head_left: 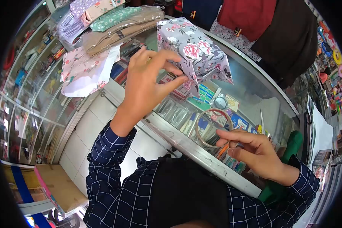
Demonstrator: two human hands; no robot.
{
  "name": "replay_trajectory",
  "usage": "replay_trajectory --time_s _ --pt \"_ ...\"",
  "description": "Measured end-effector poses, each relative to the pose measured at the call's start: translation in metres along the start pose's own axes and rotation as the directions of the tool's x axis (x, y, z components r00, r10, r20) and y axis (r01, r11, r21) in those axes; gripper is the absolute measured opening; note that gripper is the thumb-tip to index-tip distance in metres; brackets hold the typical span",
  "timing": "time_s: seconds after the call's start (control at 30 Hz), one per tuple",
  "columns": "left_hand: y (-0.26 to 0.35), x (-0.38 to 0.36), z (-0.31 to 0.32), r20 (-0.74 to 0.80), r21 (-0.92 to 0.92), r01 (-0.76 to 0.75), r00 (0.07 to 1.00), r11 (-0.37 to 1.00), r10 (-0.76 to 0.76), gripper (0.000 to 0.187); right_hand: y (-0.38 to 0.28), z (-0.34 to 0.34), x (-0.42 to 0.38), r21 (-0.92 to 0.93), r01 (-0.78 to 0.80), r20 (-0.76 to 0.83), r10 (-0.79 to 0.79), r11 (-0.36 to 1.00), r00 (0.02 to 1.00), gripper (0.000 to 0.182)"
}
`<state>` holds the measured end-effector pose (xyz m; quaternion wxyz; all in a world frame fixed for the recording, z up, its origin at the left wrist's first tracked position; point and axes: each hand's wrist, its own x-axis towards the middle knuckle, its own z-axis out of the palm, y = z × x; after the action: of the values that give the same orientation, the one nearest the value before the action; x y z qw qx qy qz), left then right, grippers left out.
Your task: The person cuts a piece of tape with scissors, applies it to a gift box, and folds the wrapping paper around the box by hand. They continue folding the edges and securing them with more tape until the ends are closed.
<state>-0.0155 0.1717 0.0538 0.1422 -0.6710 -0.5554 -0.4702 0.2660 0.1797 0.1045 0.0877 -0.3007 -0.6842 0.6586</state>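
A box wrapped in grey floral paper [201,49] sits on the glass counter, its paper flaps standing out at the near end. My left hand [146,79] is at the box's near left corner, thumb and fingers curled together in a pinch by a flap. Whatever is between those fingertips is too small to make out. In my right hand [254,152], thumb and fingers close on the rim of a roll of clear tape [197,129], held above the counter. Something slim and orange [223,150] shows beside the right thumb.
Under the glass countertop [254,81] lie boxes and small goods. Pink floral paper [89,72] and folded packaged cloth [121,32] are at the back left. Dark and red garments [247,19] lie at the far edge. A green roll [292,148] is by my right arm; a cardboard box [60,186] stands lower left.
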Motion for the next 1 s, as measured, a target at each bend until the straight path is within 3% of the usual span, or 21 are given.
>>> replay_trajectory --time_s 0.17,0.27,0.37,0.47,0.6,0.73,0.77,0.83,0.93,1.0 --pt "0.008 0.007 0.002 0.012 0.295 -0.186 0.982 0.937 0.191 0.046 -0.001 0.001 0.001 0.062 -0.031 -0.038 0.033 0.998 0.999 0.04" --pt "0.012 0.018 -0.002 0.042 0.46 -0.113 0.994 0.881 0.105 0.05 -0.001 0.0 0.001 0.051 -0.037 -0.044 0.039 0.998 0.998 0.037" --pt "0.002 0.031 0.003 0.089 0.29 -0.294 0.956 0.911 0.281 0.049 -0.001 -0.003 -0.001 0.068 -0.057 -0.056 0.061 0.996 0.997 0.035" --pt "0.004 0.051 0.004 0.272 0.021 -0.579 0.788 0.815 0.552 0.048 -0.004 -0.005 -0.002 0.061 -0.075 -0.077 0.08 0.995 0.994 0.034" --pt "-0.017 0.073 0.018 0.431 -0.192 -0.566 0.685 0.801 0.587 0.045 -0.007 -0.012 -0.003 0.002 -0.09 -0.119 0.089 0.996 0.989 0.033" --pt "-0.026 0.081 0.021 0.443 -0.222 -0.544 0.683 0.809 0.581 0.046 -0.005 -0.025 -0.003 0.074 -0.104 -0.296 0.122 0.992 0.947 0.031" --pt "-0.026 0.082 0.022 0.44 -0.213 -0.549 0.685 0.808 0.581 0.048 -0.001 -0.029 -0.001 0.034 -0.052 -0.334 0.06 0.998 0.941 0.03" --pt "-0.024 0.082 0.021 0.449 -0.214 -0.547 0.681 0.81 0.579 0.058 0.004 -0.042 0.004 0.031 -0.043 -0.355 0.051 0.999 0.933 0.029" --pt "-0.02 0.087 0.016 0.451 -0.217 -0.553 0.674 0.804 0.585 0.055 0.008 -0.057 0.015 0.05 -0.039 -0.425 0.057 0.998 0.903 0.026" --pt "-0.015 0.098 0.011 0.508 -0.303 -0.404 0.698 0.863 0.505 0.05 0.009 -0.066 0.024 0.046 -0.032 -0.459 0.05 0.998 0.887 0.025"
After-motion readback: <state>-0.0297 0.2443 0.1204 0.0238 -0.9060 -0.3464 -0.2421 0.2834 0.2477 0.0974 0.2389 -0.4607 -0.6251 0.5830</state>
